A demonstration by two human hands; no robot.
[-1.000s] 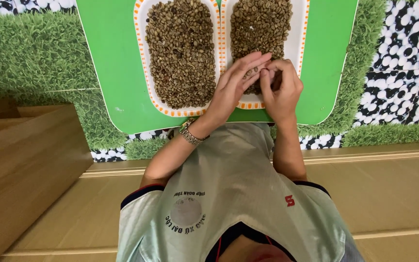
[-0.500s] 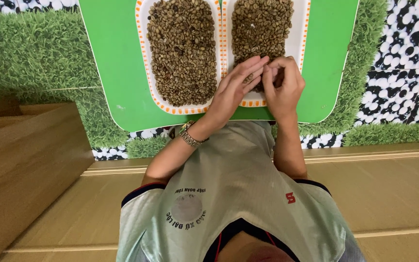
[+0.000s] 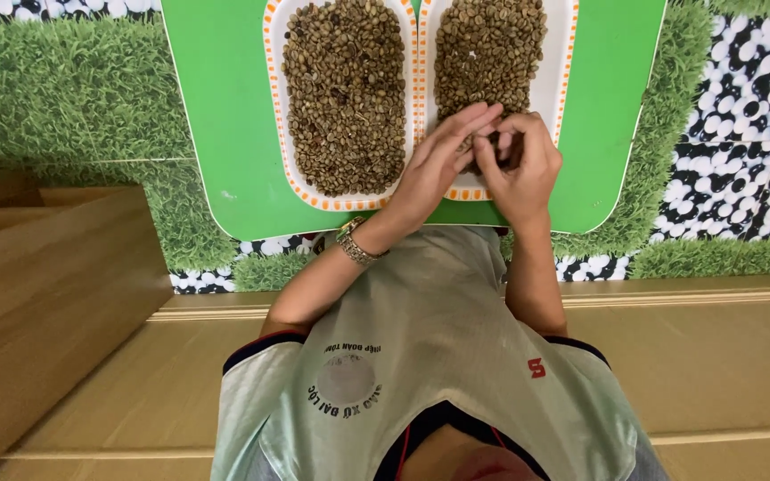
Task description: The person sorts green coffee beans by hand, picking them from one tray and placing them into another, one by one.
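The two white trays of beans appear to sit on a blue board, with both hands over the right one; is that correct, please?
Not quite: the board is green, not blue, as the head view shows. The two trays of beans do sit on it, with the left hand and right hand over the right one.

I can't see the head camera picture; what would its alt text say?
Both hands, the left hand and right hand, meet over the right tray of coffee beans, fingertips picking among them. A second tray of beans sits beside it on a green board.
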